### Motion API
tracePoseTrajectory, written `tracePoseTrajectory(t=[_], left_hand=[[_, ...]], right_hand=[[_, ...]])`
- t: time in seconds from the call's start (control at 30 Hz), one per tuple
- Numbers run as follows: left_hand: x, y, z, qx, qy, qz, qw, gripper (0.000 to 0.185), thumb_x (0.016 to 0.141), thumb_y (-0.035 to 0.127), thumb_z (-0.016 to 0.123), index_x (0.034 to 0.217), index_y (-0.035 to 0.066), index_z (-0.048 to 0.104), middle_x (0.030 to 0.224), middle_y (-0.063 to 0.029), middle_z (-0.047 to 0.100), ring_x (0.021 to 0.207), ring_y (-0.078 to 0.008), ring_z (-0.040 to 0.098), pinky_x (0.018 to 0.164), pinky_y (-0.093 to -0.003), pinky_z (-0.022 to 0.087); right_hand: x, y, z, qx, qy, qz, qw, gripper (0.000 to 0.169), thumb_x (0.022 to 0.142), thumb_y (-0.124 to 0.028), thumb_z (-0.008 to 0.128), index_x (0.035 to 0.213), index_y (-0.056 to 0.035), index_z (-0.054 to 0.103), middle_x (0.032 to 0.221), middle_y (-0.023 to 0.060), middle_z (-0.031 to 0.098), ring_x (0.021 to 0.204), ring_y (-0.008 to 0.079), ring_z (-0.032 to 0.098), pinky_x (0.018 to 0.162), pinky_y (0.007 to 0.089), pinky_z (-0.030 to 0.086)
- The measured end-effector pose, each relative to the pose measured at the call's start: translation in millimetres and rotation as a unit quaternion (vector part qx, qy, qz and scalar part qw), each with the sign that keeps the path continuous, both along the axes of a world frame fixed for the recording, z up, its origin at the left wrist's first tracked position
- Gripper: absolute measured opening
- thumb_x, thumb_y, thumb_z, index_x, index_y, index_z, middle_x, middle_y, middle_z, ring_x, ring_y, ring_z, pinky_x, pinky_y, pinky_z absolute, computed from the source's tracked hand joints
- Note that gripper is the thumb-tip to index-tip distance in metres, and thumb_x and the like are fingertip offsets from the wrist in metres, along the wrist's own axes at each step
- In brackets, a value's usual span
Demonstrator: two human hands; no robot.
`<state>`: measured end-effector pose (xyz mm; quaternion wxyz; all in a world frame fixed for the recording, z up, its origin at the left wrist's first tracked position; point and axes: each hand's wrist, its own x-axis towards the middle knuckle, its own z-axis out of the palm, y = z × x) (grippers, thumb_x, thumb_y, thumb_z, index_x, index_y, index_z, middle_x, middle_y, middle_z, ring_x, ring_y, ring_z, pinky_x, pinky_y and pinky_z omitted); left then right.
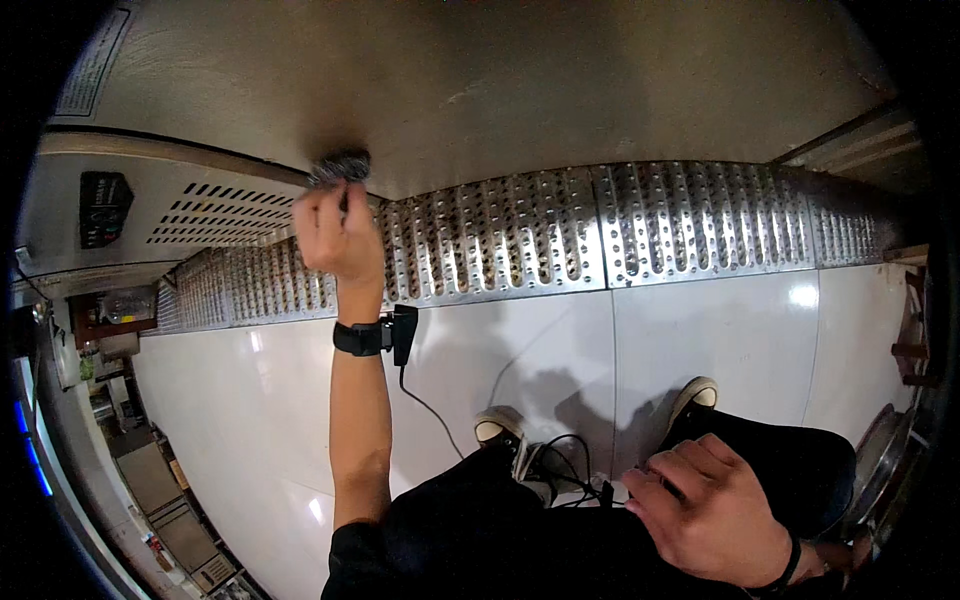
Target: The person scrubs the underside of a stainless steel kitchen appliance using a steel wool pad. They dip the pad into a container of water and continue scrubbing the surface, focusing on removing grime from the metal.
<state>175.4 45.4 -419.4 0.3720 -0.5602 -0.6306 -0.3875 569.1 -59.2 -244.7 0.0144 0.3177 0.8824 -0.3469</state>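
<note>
My left hand [330,232] reaches forward and grips a steel wool scrubber [341,166]. The scrubber presses against the lower part of a large metal panel [510,90], near the seam where a side panel [142,180] meets it. On the left wrist sits a black strap [360,339] with a small black device and a cable. My right hand [705,510] is loosely curled above my bent leg, and nothing shows in its fingers. The inside of that fist is hidden.
A perforated metal drain grate [495,236] runs along the panel's foot, with brownish stains. White glossy floor tiles [712,337] lie between it and my shoes [499,429]. Black cables [574,457] hang near my legs. Vent slots [225,214] mark the side panel; boxes [154,476] line the left.
</note>
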Motion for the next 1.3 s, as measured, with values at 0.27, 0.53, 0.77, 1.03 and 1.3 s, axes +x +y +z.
tracePoseTrajectory(t=[0.27,0.53,0.77,1.03,1.3], left_hand=[[-16,-18,-64,-0.086,-0.057,-0.057,0.993,0.017,0.073,0.0,0.077,0.089,0.003,0.074,0.091,-0.0108,0.067,0.084,-0.0276,0.067,0.071,-0.0354,0.054],[-12,-7,20,0.019,0.003,-0.04,0.999,0.013,0.073,0.001,0.079,0.084,0.005,0.073,0.088,-0.0087,0.069,0.081,-0.026,0.068,0.07,-0.0345,0.055],[-6,-14,-101,-0.124,-0.068,-0.073,0.987,0.014,0.074,0.001,0.077,0.087,0.001,0.072,0.09,-0.0115,0.065,0.083,-0.0298,0.064,0.072,-0.0383,0.053],[2,-25,-55,-0.108,-0.118,-0.081,0.984,0.02,0.075,-0.001,0.077,0.095,0.001,0.074,0.096,-0.0129,0.07,0.088,-0.0292,0.067,0.078,-0.0379,0.055],[24,4,84,0.062,-0.035,-0.007,0.997,0.026,0.074,-0.005,0.077,0.098,0.002,0.076,0.089,-0.0085,0.069,0.082,-0.0218,0.065,0.073,-0.0328,0.053]], right_hand=[[-3,1,-4,-0.009,0.0,0.005,1.0,0.027,0.077,-0.015,0.079,0.101,-0.0046,0.071,0.089,0.0079,0.063,0.079,0.0216,0.063,0.071,0.0343,0.048],[-1,7,-15,-0.028,-0.017,-0.015,0.999,0.027,0.075,-0.014,0.079,0.1,-0.0045,0.071,0.088,0.0075,0.062,0.08,0.022,0.063,0.071,0.0355,0.049],[-9,9,-12,-0.027,-0.024,-0.008,0.999,0.027,0.076,-0.014,0.079,0.1,-0.0048,0.07,0.089,0.0079,0.062,0.079,0.0225,0.063,0.071,0.0357,0.049],[-2,9,-5,-0.024,0.005,-0.028,0.999,0.024,0.08,-0.011,0.073,0.101,-0.0016,0.066,0.095,0.0122,0.062,0.086,0.0299,0.062,0.077,0.0403,0.049],[4,18,-8,-0.023,0.013,-0.018,0.999,0.027,0.075,-0.016,0.08,0.097,-0.0034,0.071,0.089,0.0081,0.063,0.08,0.0217,0.063,0.071,0.0337,0.047]])
